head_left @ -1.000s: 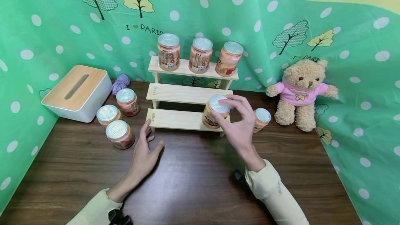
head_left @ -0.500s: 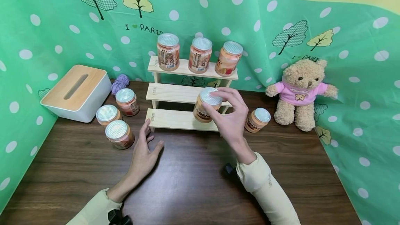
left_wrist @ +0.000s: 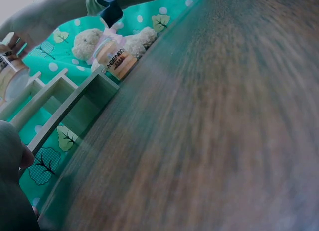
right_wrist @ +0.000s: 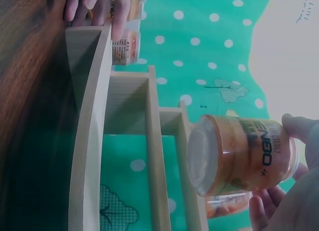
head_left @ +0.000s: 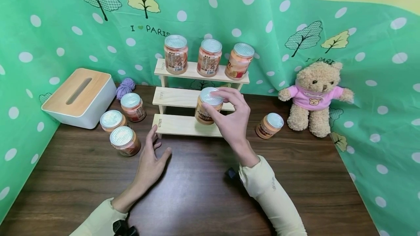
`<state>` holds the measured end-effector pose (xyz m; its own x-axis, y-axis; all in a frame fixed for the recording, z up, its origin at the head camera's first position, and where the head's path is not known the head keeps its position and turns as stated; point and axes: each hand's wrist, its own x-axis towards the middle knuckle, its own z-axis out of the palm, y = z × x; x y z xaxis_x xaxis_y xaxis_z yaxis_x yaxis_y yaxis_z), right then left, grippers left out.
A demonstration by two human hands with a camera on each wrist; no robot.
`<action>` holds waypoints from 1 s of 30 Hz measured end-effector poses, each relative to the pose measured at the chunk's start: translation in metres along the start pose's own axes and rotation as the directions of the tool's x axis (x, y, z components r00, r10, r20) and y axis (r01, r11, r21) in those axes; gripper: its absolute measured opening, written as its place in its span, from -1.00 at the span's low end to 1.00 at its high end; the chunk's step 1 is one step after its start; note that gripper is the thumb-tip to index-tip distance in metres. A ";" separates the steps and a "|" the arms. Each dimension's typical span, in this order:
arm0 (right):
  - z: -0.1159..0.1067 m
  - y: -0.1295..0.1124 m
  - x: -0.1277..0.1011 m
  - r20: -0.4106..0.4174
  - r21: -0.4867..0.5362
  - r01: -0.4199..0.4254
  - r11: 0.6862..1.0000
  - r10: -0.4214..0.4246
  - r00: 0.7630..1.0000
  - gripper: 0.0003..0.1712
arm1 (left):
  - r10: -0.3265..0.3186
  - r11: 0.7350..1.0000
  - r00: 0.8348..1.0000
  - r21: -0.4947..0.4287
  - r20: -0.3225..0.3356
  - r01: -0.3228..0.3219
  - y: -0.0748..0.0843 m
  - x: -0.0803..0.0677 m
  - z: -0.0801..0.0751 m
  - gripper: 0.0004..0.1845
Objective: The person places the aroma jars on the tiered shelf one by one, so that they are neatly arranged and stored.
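My right hand (head_left: 217,102) grips an orange jar with a silver lid (head_left: 206,109) by its top, fingers curled round the lid. The jar hangs slightly tilted over the lowest step of a three-step wooden shelf (head_left: 183,126), in front of the middle step. In the right wrist view the same jar (right_wrist: 239,154) floats free of the shelf (right_wrist: 94,141). My left hand (head_left: 152,148) lies flat on the dark wooden table (head_left: 197,199), fingers spread, just before the shelf's left end and holding nothing. Three like jars (head_left: 210,57) stand on the top step.
Three more jars (head_left: 124,141) stand on the table left of the shelf, and one jar (head_left: 269,125) to its right. A teddy bear (head_left: 315,97) sits at the far right. A tissue box (head_left: 80,95) and purple yarn (head_left: 126,86) are at the back left.
My right hand has carried the jar left and slightly up, from the right end of the lowest step toward the shelf's middle. The left hand has stayed in place.
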<state>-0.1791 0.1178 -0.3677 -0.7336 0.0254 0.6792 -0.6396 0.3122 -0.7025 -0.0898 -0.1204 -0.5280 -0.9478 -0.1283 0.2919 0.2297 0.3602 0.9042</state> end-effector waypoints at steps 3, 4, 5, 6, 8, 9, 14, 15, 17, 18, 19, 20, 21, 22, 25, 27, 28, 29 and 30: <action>0.006 0.000 0.001 0.003 0.010 -0.001 1.000 0.001 1.000 -0.64 | 0.013 1.000 1.000 -0.001 -0.001 -0.013 0.001 0.000 -0.001 -0.02; 0.008 0.000 0.001 0.003 0.014 -0.004 1.000 0.004 1.000 -0.64 | 0.014 1.000 1.000 -0.004 0.000 -0.014 0.000 0.000 -0.001 -0.01; 0.010 0.000 0.001 0.003 0.017 -0.008 1.000 0.008 1.000 -0.64 | 0.008 1.000 1.000 -0.003 0.003 -0.008 -0.001 0.000 0.000 -0.01; 0.012 0.001 0.002 0.004 0.023 -0.009 1.000 0.009 1.000 -0.64 | 0.005 1.000 1.000 -0.008 0.007 -0.005 -0.002 0.000 0.000 0.00; 0.016 0.001 0.002 0.005 0.032 -0.012 0.999 0.012 1.000 -0.64 | -0.003 1.000 1.000 -0.011 0.010 0.003 -0.005 0.000 0.000 0.01; 0.018 0.002 0.003 0.006 0.034 -0.014 0.999 0.013 1.000 -0.64 | -0.007 1.000 1.000 -0.015 0.010 0.007 -0.006 0.000 0.000 0.01; 0.029 0.003 0.005 0.006 0.033 -0.007 0.999 0.007 1.000 -0.64 | 0.003 1.000 1.000 -0.012 0.009 -0.003 -0.008 0.001 0.000 0.03; 0.031 0.004 0.005 0.005 0.029 -0.004 1.000 0.004 1.000 -0.64 | 0.000 1.000 1.000 -0.012 0.009 0.000 -0.009 0.001 0.000 0.03; 0.035 0.004 0.006 0.001 0.030 0.004 1.000 -0.004 1.000 -0.64 | -0.002 1.000 1.000 -0.013 0.010 0.002 -0.008 0.000 0.000 0.03; 0.037 0.004 0.006 0.000 0.033 0.006 0.999 -0.006 1.000 -0.64 | -0.004 1.000 1.000 -0.014 0.010 0.004 -0.008 0.000 0.000 0.03; 0.040 0.004 0.007 -0.001 0.038 0.009 0.999 -0.009 1.000 -0.63 | -0.006 1.000 1.000 -0.014 0.009 0.007 -0.008 0.000 0.000 0.03; 0.042 0.005 0.007 0.000 0.042 0.009 0.999 -0.009 1.000 -0.63 | -0.008 1.000 1.000 -0.015 0.009 0.008 -0.008 0.000 0.000 0.03; 0.044 0.005 0.008 0.003 0.049 0.009 0.999 -0.009 1.000 -0.63 | -0.010 1.000 1.000 -0.017 0.008 0.010 -0.008 0.000 0.000 0.03; 0.046 0.005 0.008 0.005 0.056 0.007 0.998 -0.008 1.000 -0.62 | -0.011 1.000 1.000 -0.017 0.008 0.012 -0.007 0.000 0.000 0.02; 0.051 0.006 0.009 0.011 0.072 0.002 0.997 -0.003 1.000 -0.62 | -0.015 1.000 1.000 -0.016 0.008 0.015 -0.007 0.000 0.000 0.02; 0.054 0.006 0.009 0.014 0.073 0.000 0.997 -0.001 1.000 -0.62 | -0.015 1.000 1.000 -0.016 0.009 0.015 -0.007 0.000 0.000 0.01; 0.056 0.007 0.009 0.015 0.073 -0.002 0.997 0.000 1.000 -0.63 | -0.013 1.000 1.000 -0.016 0.010 0.014 -0.007 0.000 0.000 0.01; 0.057 0.008 0.009 0.016 0.072 -0.003 0.997 0.002 1.000 -0.63 | -0.013 1.000 1.000 -0.016 0.010 0.013 -0.007 0.001 0.000 0.01; 0.059 0.008 0.009 0.018 0.071 -0.004 0.997 0.003 1.000 -0.63 | -0.012 1.000 1.000 -0.016 0.010 0.012 -0.007 0.000 0.000 0.02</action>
<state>-0.2041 0.0649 -0.3798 -0.7392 0.0090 0.6734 -0.6515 0.2440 -0.7184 -0.0919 -0.1228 -0.5341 -0.9527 -0.1232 0.2778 0.2216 0.3441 0.9124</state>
